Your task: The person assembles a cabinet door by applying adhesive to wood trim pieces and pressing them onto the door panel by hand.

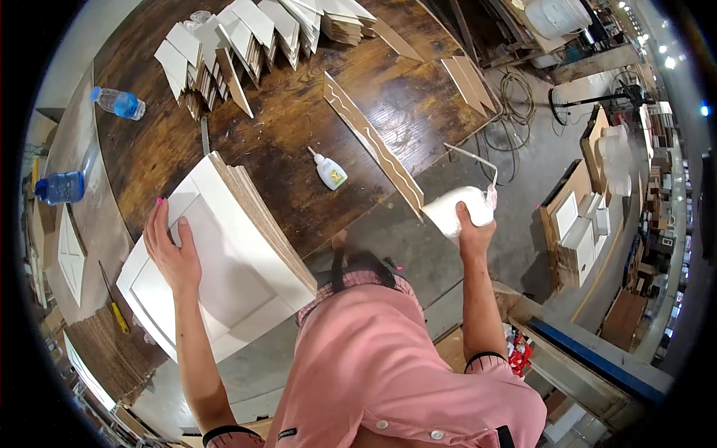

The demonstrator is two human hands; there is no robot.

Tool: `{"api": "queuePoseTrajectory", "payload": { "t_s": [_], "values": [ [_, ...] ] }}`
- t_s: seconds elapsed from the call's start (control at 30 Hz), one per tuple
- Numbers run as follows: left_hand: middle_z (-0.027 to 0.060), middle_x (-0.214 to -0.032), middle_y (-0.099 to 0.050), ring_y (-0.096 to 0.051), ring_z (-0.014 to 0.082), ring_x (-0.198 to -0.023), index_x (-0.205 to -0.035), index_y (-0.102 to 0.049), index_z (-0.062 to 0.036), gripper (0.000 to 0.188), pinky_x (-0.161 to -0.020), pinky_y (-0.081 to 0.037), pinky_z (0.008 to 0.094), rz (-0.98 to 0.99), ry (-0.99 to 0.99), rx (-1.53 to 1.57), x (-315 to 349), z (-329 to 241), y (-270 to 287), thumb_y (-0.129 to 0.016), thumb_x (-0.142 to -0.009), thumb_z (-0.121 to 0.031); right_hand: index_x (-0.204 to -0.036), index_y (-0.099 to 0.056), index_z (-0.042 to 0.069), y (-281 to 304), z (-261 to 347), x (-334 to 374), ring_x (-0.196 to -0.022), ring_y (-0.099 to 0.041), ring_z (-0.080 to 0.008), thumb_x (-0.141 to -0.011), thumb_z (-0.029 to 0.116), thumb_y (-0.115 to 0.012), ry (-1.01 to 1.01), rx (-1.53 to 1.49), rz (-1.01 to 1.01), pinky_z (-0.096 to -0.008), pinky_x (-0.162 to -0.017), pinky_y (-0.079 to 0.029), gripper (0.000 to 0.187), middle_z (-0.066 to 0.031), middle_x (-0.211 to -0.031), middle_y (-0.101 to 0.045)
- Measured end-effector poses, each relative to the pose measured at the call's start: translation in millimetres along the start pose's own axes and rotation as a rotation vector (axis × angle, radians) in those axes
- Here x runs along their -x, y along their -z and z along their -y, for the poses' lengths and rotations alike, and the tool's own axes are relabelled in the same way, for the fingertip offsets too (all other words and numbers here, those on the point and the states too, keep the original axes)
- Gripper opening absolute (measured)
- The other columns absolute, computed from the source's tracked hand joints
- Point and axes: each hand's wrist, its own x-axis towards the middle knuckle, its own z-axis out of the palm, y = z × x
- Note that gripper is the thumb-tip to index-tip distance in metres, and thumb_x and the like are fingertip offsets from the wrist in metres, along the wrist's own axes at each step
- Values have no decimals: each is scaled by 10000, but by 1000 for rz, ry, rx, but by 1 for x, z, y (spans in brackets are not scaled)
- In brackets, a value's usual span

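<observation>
My left hand [173, 250] lies flat, fingers spread, on the top panel of a stack of white framed panels [231, 257] at the table's left front. In my closed right hand [475, 230] is a white squeeze bottle [450, 210], tilted, with a thin bent spout [478, 158] at its right end. The bottle's left end is beside the near end of a long brown strip [366, 138], which carries a wavy white line of what looks like glue. A small white bottle with a narrow nozzle [329, 172] lies between the strip and the stack.
Several stacks of white-faced boards [246, 33] line the table's far side. Short brown strips [467, 84] lie near its right edge. Water bottles [118, 103] stand or lie at left. A coiled hose [515, 104] and stacked panels [579, 239] are on the floor at right.
</observation>
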Motion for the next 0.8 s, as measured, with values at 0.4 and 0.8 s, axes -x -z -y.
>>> {"api": "queuePoseTrajectory", "payload": {
  "t_s": [0.4, 0.8],
  "values": [
    [108, -1502, -579, -492, 345, -1414, -1458, -588, -103, 447, -1223, -320, 503, -2, -9, 14, -3, -4, 3, -621, -1032, -233, -1462, -542, 67, 14, 36, -40, -1200, -681, -342, -1067, 451, -537, -172, -695, 73, -479, -981, -588, 551, -112, -1300, -682],
    [110, -1512, -559, -449, 344, -1453, -1450, -590, -111, 458, -1254, -279, 500, 2, 62, 27, -1, -6, 5, -654, -1009, -216, -1302, -656, -59, -154, 95, -116, -1024, -668, -157, -972, 257, -786, -89, -447, 164, -343, -868, -542, 475, -82, -1190, -716]
  ]
}}
